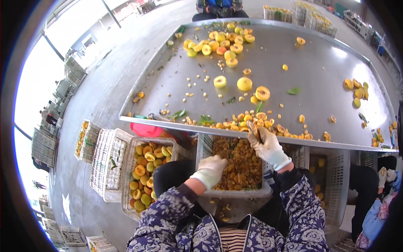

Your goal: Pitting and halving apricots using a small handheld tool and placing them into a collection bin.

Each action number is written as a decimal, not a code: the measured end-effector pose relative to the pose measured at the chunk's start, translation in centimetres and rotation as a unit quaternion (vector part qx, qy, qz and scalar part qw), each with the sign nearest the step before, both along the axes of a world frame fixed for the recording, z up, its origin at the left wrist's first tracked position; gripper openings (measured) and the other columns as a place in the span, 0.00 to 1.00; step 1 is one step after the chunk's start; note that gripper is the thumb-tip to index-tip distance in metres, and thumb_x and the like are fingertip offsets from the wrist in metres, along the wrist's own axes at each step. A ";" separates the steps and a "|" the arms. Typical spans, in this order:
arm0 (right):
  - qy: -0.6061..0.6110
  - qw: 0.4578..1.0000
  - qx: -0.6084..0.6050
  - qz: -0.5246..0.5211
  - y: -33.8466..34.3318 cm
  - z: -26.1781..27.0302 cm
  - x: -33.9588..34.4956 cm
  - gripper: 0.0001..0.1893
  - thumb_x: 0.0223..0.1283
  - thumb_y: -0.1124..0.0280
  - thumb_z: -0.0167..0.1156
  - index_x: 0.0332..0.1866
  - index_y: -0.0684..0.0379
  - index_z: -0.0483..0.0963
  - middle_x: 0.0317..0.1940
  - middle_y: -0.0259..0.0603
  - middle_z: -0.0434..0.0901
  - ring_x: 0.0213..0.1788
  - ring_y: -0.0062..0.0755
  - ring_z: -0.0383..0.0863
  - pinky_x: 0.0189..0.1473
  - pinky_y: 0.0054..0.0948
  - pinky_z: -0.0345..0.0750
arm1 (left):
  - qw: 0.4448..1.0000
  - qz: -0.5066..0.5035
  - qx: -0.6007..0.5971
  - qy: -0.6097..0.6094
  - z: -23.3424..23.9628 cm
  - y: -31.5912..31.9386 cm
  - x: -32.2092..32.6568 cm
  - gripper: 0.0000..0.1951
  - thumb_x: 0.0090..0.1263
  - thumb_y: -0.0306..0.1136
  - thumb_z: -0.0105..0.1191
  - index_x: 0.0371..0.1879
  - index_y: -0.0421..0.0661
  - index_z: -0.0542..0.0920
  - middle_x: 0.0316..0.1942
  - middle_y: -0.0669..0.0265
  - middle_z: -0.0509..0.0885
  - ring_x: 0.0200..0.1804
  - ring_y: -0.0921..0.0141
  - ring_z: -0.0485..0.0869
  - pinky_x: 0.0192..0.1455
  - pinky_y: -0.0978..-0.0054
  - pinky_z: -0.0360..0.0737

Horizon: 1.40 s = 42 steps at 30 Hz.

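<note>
My left hand, in a white glove, is over the left part of a plastic crate filled with brownish fruit pieces. Its fingers curl downward, and whether anything is inside them is hidden. My right hand, gloved too, is at the near edge of the metal table, closed on a small tool whose kind I cannot tell. Just beyond it lies a heap of small orange fruit pieces. Halved yellow fruits and a bigger pile of them sit farther back on the table.
A crate of halved fruit stands left of my legs, beside stacked white crates. Another crate is at my right. A person sits across the table; a co-worker's gloved hands show at far right. The table has a raised rim.
</note>
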State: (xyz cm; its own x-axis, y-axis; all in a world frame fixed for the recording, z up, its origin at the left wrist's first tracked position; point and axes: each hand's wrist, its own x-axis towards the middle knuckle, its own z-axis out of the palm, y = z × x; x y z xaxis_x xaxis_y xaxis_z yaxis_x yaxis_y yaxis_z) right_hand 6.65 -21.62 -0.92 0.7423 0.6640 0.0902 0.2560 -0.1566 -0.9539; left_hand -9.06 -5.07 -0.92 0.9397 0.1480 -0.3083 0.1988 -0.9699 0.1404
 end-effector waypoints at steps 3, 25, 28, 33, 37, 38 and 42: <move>-0.016 1.000 0.000 -0.011 -1.2 -0.5 -0.3 0.16 0.67 0.58 0.59 0.44 0.64 0.73 0.27 0.46 0.78 0.28 0.38 0.76 0.35 0.34 0.74 | 0.974 0.067 -0.120 -0.179 3.0 5.5 -2.7 0.16 0.61 0.38 0.59 0.47 0.47 0.81 0.41 0.54 0.84 0.48 0.55 0.82 0.50 0.61 0.79; 0.116 0.992 0.026 0.029 -0.1 -1.0 2.2 0.18 0.68 0.56 0.59 0.45 0.63 0.71 0.27 0.45 0.77 0.28 0.32 0.76 0.34 0.30 0.73 | 0.989 0.120 0.074 0.035 1.2 15.9 26.7 0.25 0.59 0.41 0.60 0.57 0.52 0.78 0.56 0.49 0.78 0.55 0.50 0.79 0.60 0.58 0.77; 0.113 0.992 0.029 0.057 1.9 -0.9 1.8 0.21 0.68 0.53 0.58 0.45 0.65 0.71 0.28 0.44 0.77 0.29 0.29 0.75 0.36 0.29 0.73 | 0.964 0.252 -0.089 -0.013 -0.3 20.3 20.7 0.32 0.58 0.56 0.63 0.51 0.41 0.77 0.38 0.55 0.84 0.37 0.58 0.85 0.37 0.64 0.83; 0.255 0.957 0.073 0.116 3.0 1.8 0.0 0.28 0.67 0.43 0.54 0.48 0.64 0.70 0.28 0.36 0.76 0.24 0.20 0.74 0.28 0.23 0.73 | 0.698 0.359 -0.586 -0.200 -0.3 14.2 12.7 0.24 0.69 0.51 0.58 0.49 0.42 0.72 0.35 0.62 0.82 0.26 0.70 0.83 0.18 0.76 0.80; 0.327 0.923 0.165 0.119 3.2 1.6 -1.8 0.27 0.70 0.45 0.49 0.54 0.62 0.67 0.26 0.32 0.72 0.19 0.18 0.70 0.23 0.21 0.70 | 0.502 0.269 -0.786 -0.239 2.1 4.2 9.6 0.20 0.75 0.36 0.51 0.64 0.49 0.65 0.52 0.62 0.76 0.48 0.68 0.82 0.37 0.72 0.87; 0.304 0.931 0.161 0.121 3.1 1.7 -1.9 0.25 0.71 0.47 0.49 0.55 0.61 0.66 0.26 0.29 0.69 0.19 0.17 0.68 0.23 0.20 0.69 | 0.471 0.263 -0.812 -0.221 2.6 3.1 9.3 0.21 0.76 0.26 0.47 0.66 0.49 0.64 0.54 0.61 0.75 0.52 0.69 0.80 0.47 0.70 0.86; 0.232 0.964 0.095 0.093 3.8 1.3 -2.0 0.19 0.73 0.54 0.50 0.53 0.62 0.67 0.27 0.29 0.71 0.24 0.17 0.70 0.27 0.21 0.69 | 0.429 0.253 -0.838 -0.221 0.4 2.2 9.0 0.23 0.72 0.18 0.45 0.65 0.46 0.63 0.55 0.62 0.75 0.55 0.69 0.78 0.60 0.71 0.77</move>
State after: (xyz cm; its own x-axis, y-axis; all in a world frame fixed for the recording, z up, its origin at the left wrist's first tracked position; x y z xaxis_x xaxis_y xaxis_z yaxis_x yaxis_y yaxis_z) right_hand 4.62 -17.86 0.38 0.6018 0.7936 -0.0900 -0.1987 0.0396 -0.9793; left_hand -0.07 -2.91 -0.50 0.9394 0.2866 -0.1881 -0.0813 0.7194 0.6898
